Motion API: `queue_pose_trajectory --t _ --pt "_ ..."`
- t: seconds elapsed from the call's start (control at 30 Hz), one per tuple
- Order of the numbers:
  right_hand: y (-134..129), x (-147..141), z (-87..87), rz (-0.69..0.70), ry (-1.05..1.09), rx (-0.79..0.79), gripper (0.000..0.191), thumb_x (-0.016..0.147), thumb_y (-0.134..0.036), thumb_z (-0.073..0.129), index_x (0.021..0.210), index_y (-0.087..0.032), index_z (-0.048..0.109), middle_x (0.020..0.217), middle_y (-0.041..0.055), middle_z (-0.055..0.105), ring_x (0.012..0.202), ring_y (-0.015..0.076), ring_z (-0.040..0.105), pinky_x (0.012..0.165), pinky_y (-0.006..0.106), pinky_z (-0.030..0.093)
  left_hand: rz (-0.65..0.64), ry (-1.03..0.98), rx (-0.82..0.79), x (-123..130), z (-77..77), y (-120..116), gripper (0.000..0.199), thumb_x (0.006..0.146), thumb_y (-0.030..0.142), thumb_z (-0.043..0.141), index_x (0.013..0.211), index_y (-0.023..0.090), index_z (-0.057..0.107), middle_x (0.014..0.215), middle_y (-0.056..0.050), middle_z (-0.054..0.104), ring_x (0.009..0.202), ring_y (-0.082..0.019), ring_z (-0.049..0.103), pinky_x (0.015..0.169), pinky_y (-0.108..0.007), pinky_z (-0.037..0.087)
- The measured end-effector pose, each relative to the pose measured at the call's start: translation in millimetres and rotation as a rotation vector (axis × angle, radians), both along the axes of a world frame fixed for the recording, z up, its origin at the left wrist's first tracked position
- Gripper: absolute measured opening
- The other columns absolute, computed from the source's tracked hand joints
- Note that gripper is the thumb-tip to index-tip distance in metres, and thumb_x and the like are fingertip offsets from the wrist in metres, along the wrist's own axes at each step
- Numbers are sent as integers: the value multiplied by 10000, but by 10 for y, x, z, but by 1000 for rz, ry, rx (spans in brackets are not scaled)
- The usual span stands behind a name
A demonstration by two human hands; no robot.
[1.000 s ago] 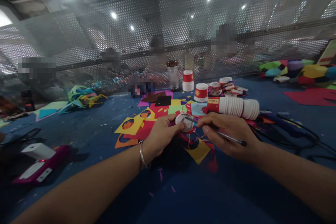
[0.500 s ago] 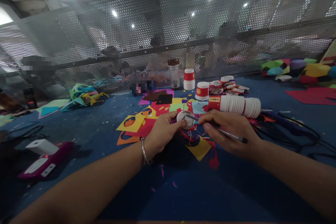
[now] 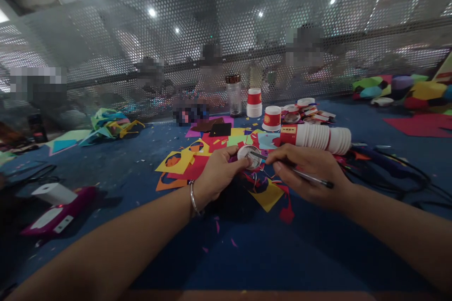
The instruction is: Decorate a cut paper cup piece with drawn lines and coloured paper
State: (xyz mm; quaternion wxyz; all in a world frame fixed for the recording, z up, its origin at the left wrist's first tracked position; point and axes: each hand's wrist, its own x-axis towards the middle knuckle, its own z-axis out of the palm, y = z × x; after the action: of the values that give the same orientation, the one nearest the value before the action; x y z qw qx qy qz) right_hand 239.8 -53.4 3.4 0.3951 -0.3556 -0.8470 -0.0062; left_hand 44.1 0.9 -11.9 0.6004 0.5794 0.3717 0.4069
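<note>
My left hand, with a silver bangle at the wrist, grips a small round white piece that looks like the bottom of a paper cup. Its thumb lies on the rim, and grey marks show on the round face. In my right hand is a dark pen, its tip on that face. Beneath and around both hands lie sheets of coloured paper, among them a yellow sheet with a round hole and a yellow piece below the cup piece.
Stacked paper cups lie just behind my right hand. Upright red-and-white cups and a glass jar stand farther back. A purple power strip sits at left; dark cables run at right. A perforated metal screen closes the back.
The pen tip has shifted very slightly on the white cup piece. Both hands keep their grips, and the whole view has tipped a little.
</note>
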Motion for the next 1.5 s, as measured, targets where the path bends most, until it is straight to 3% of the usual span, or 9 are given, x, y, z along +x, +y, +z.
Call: queue_pose_trajectory --t 0.27,1.07,1.5 --pt "-6 -5 21 1 -14 6 161 934 -175 475 929 -205 632 707 10 699 577 127 630 542 254 466 17 38 30 1 35 -19 101 699 172 734 797 153 718 717 0 680 618 -98 558 610 -221 434" --pt "8 4 14 -5 -26 17 174 942 -179 468 939 -168 642 740 30 718 602 125 650 557 242 472 4 72 43 -4 20 -37 79 728 187 739 802 162 727 739 -2 680 636 -106 544 641 -239 423" --pt "6 -4 21 -18 -21 63 161 935 -154 469 923 -190 625 708 10 702 567 119 628 538 241 465 -16 97 51 -2 39 -65 109 723 221 766 797 156 721 706 11 652 577 -85 499 559 -213 383"
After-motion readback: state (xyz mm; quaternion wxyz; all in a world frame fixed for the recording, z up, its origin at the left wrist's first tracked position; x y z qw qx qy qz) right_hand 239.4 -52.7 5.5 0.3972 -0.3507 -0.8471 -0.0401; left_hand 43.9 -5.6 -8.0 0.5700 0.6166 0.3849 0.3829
